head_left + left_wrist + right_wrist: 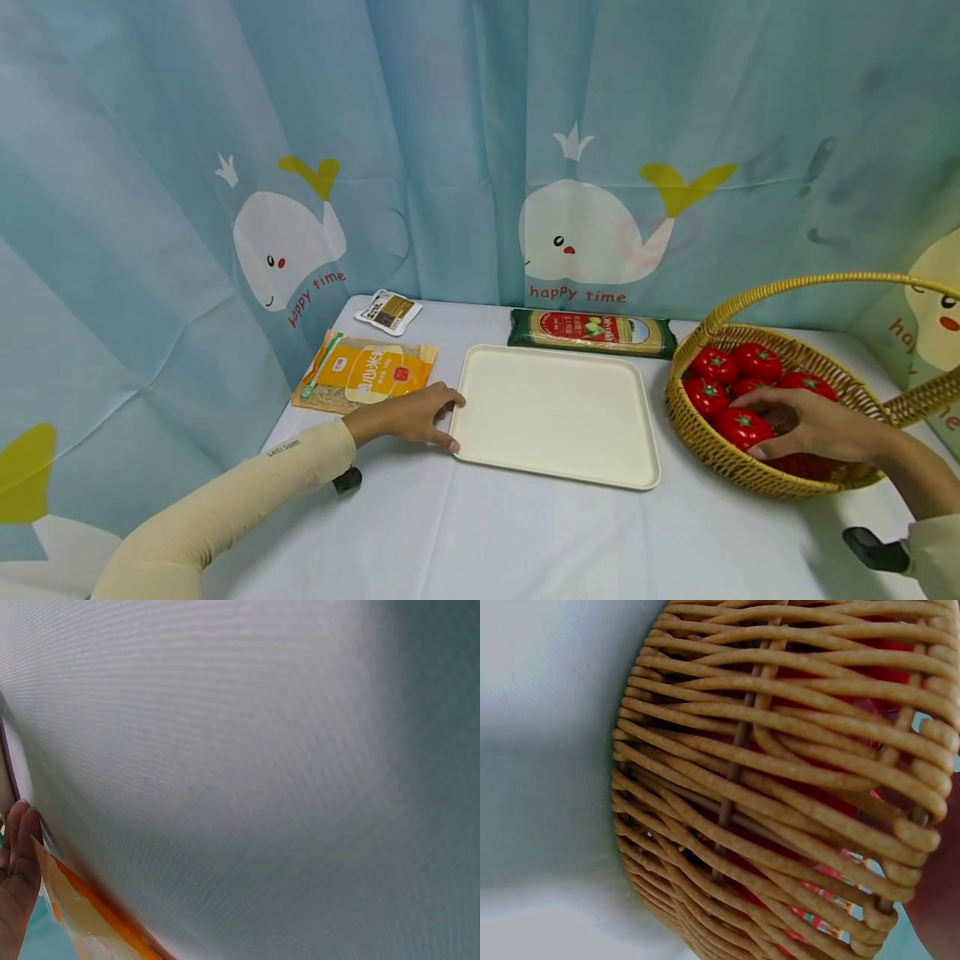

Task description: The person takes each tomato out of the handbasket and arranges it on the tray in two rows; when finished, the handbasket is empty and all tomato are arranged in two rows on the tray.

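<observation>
A white-covered table (480,533) seen from above the person's own arms, with a cream rectangular tray (555,412) at its middle as the landmark. Nearest the viewer, at the tray's near left corner, the left hand (411,414) lies flat on the cloth, fingers straight and close together, fingertips touching the tray's left edge; a pale sleeve (225,508) covers the forearm. To the right of the tray, just apart from it, stands a woven wicker basket (720,454) with a tall arched handle (810,287), holding several red tomatoes (714,364). The right hand (813,427) reaches down inside the basket over its near rim, fingers curved around one tomato (742,427) at the basket's near left side; the other tomatoes lie just behind and beside it. The right wrist view shows only the basket's outer weave (765,795) close up, with red showing through the gaps. Left of the tray, beyond the left hand, lies a flat orange and yellow food packet (366,372); the left wrist view shows its edge (90,907) beside the fingers. Farther back on the left sits a small white and dark sachet (388,312). Directly behind the tray's far edge lies a long green packet of noodles (592,331). A blue curtain printed with white whales (577,225) closes off the back.
</observation>
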